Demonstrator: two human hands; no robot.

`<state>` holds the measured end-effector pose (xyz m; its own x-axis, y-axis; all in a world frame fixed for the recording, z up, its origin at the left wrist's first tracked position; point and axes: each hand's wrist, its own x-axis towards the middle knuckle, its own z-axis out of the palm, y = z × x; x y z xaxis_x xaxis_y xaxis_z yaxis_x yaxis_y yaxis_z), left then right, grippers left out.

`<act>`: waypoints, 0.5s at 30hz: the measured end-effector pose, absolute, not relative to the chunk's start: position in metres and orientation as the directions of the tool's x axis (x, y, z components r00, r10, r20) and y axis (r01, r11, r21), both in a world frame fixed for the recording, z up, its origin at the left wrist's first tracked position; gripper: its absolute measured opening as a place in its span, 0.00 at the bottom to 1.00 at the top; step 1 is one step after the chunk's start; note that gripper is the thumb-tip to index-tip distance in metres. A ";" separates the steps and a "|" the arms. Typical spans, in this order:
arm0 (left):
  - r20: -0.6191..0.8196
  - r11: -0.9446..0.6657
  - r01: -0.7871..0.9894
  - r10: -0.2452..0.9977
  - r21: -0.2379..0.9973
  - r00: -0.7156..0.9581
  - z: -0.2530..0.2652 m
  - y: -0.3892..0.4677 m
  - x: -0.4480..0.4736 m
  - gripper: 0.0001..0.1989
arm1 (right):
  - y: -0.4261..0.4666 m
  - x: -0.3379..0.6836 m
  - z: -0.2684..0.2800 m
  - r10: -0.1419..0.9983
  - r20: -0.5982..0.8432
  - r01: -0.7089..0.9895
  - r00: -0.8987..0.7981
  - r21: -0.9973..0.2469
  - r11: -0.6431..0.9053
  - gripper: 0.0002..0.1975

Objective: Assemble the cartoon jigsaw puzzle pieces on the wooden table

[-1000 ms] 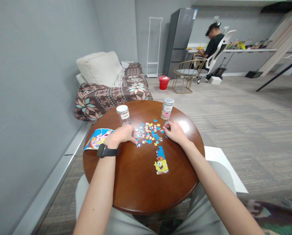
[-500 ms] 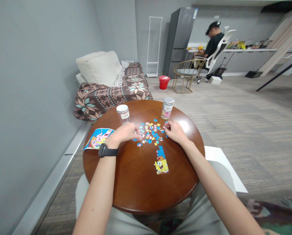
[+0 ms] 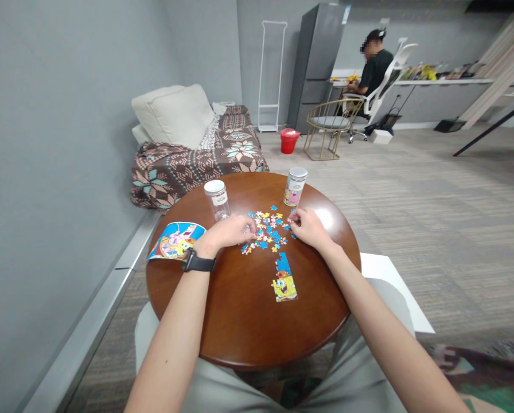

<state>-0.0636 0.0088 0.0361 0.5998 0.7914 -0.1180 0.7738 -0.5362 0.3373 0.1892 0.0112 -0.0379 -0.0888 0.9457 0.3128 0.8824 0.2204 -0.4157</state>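
Loose jigsaw puzzle pieces (image 3: 275, 236) in blue, yellow and pink lie heaped in the middle of the round table. My left hand (image 3: 235, 230), with a black watch on its wrist, bends over the heap's left side; its fingers are curled together, and what they hold is hidden. At the heap's right edge, my right hand (image 3: 307, 228) pinches a small pinkish puzzle piece (image 3: 289, 221) between thumb and fingertips. Nearer to me lies a joined strip of puzzle (image 3: 285, 281) with a yellow cartoon face and blue above it. A picture sheet (image 3: 173, 240) rests beside my left wrist.
A clear jar (image 3: 218, 202) with a white lid and a printed canister (image 3: 295, 187) stand toward the back of the wooden table (image 3: 240, 321). Beyond are a covered sofa (image 3: 197, 155), a red bin (image 3: 288, 141), a wire chair (image 3: 332, 123) and a seated person (image 3: 375, 71).
My left hand has shifted right, further over the loose pieces. My right hand stays nearly in place at the heap's right edge. The view has tilted slightly.
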 end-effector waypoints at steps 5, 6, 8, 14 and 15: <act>-0.047 -0.626 0.737 0.753 0.254 0.656 0.029 0.005 -0.051 0.12 | 0.011 0.189 -0.038 0.942 0.323 0.879 -0.089 -0.419 0.226 0.07; -0.049 -0.646 0.721 0.735 0.251 0.676 0.028 0.005 -0.049 0.12 | 0.011 0.189 -0.038 0.943 0.322 0.880 -0.087 -0.419 0.224 0.07; -0.064 -0.663 0.706 0.716 0.248 0.695 0.026 0.003 -0.046 0.12 | 0.011 0.189 -0.037 0.945 0.316 0.882 -0.086 -0.417 0.219 0.08; -0.092 -0.628 0.733 0.739 0.263 0.667 0.023 0.002 -0.042 0.12 | 0.011 0.189 -0.038 0.942 0.323 0.879 -0.094 -0.416 0.231 0.08; -0.093 -0.624 0.734 0.742 0.268 0.664 0.021 0.002 -0.042 0.12 | 0.011 0.189 -0.038 0.941 0.325 0.879 -0.093 -0.417 0.231 0.08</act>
